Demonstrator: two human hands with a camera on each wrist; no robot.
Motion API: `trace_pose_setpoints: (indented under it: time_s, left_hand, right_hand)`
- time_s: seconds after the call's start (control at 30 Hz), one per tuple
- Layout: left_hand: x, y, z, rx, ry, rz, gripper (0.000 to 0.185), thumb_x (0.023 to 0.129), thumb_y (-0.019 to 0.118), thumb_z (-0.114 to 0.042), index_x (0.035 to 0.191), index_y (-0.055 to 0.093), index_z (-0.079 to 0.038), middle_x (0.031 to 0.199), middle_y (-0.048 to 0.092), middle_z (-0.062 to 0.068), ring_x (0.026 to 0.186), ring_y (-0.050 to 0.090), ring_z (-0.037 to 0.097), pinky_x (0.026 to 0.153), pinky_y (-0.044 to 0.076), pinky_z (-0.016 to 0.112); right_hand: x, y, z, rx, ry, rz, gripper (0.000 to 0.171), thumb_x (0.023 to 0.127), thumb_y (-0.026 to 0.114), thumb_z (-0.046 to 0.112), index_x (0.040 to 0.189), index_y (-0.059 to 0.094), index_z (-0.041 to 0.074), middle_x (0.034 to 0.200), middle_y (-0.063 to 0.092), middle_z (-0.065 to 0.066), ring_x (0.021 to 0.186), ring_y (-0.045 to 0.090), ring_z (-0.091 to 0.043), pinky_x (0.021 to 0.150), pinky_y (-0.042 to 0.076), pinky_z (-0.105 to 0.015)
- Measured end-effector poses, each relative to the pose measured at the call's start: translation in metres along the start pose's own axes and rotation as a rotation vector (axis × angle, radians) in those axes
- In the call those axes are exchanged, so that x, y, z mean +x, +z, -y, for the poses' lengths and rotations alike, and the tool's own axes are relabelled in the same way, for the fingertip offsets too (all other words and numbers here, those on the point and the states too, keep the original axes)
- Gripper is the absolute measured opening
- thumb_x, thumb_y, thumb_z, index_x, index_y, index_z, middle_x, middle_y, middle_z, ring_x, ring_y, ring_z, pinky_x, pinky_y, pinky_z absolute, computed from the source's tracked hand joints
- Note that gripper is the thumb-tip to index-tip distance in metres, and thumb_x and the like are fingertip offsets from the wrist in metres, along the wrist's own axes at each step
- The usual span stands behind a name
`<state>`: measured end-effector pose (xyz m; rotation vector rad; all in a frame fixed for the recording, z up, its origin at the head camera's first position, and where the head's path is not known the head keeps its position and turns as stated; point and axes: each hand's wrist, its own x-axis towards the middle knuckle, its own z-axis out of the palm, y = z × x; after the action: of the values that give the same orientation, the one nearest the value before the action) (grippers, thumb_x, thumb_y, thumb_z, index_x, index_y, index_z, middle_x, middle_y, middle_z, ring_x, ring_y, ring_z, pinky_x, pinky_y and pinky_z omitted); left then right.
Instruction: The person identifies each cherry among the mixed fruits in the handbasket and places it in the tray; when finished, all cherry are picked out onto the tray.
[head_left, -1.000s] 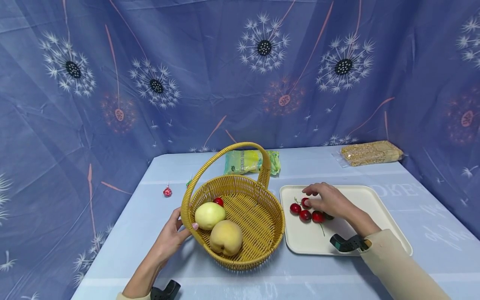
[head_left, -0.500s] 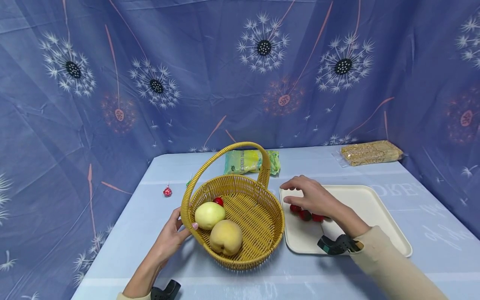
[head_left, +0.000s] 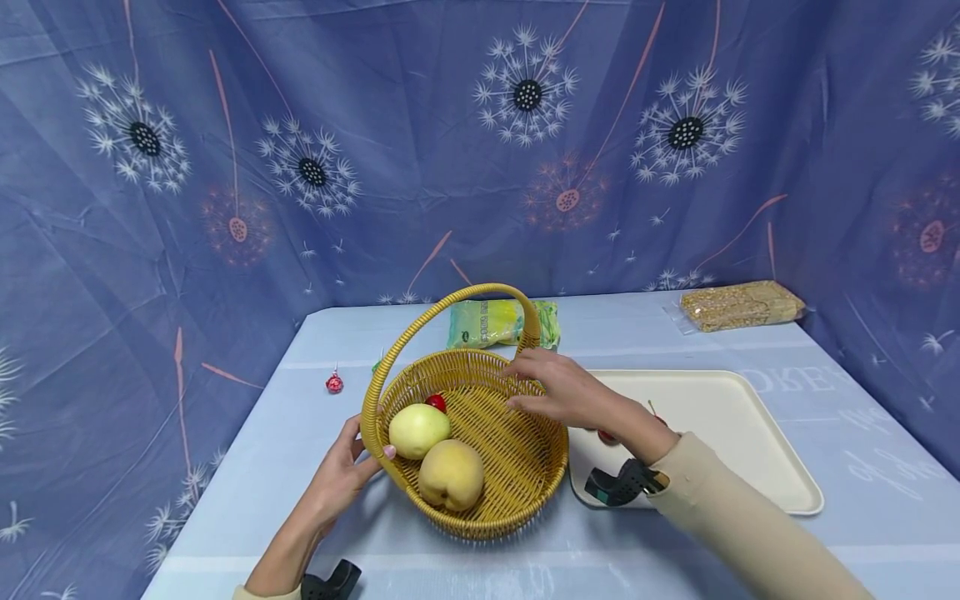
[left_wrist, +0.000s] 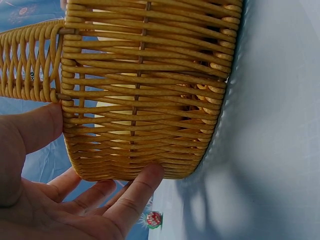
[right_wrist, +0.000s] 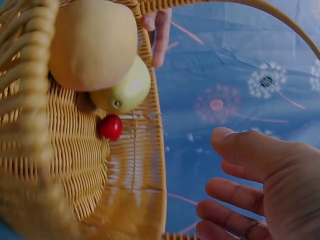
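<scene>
A golden wicker basket [head_left: 517,467] with an arched handle stands mid-table. Inside lie a pale green apple [head_left: 419,431], a yellowish peach [head_left: 452,475] and a red cherry [right_wrist: 110,127]. My left hand [head_left: 345,467] holds the basket's left side, thumb at the rim by the handle's foot [left_wrist: 30,65] and fingers against the outer weave. Over the basket's right rim hovers my right hand [head_left: 562,390], thumb apart from loosely bent fingers; nothing shows between them in the right wrist view. Beyond that forearm, cherries [head_left: 606,437] on a cream tray [head_left: 735,450] are partly hidden.
A green and yellow packet [head_left: 487,323] lies behind the basket. At the back right is a clear pack of tan grains [head_left: 742,307]. A red wrapped lollipop [head_left: 334,383] lies on the left, with a green one [head_left: 377,365] partly behind the basket. A patterned blue curtain [head_left: 420,150] encloses the table.
My right hand has moved left from above the cherries on the tray to the basket's right rim. My left hand and the basket have stayed in place.
</scene>
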<state>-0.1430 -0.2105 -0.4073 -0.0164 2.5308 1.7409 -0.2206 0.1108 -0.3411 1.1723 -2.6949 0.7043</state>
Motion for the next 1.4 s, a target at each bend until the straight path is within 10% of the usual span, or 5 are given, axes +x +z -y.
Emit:
trace_pose_setpoints:
  time_s: [1.4]
  left_hand:
    - [0.000, -0.001, 0.000, -0.024, -0.007, 0.018, 0.065, 0.088, 0.066, -0.025, 0.141, 0.030, -0.016, 0.152, 0.032, 0.014, 0.144, 0.020, 0.038, 0.110, 0.027, 0.059]
  right_hand:
    - [0.091, 0.080, 0.009, -0.090, 0.033, 0.342, 0.044, 0.089, 0.065, 0.028, 0.131, 0.054, 0.022, 0.135, 0.054, 0.001, 0.129, 0.048, -0.021, 0.108, 0.038, -0.039]
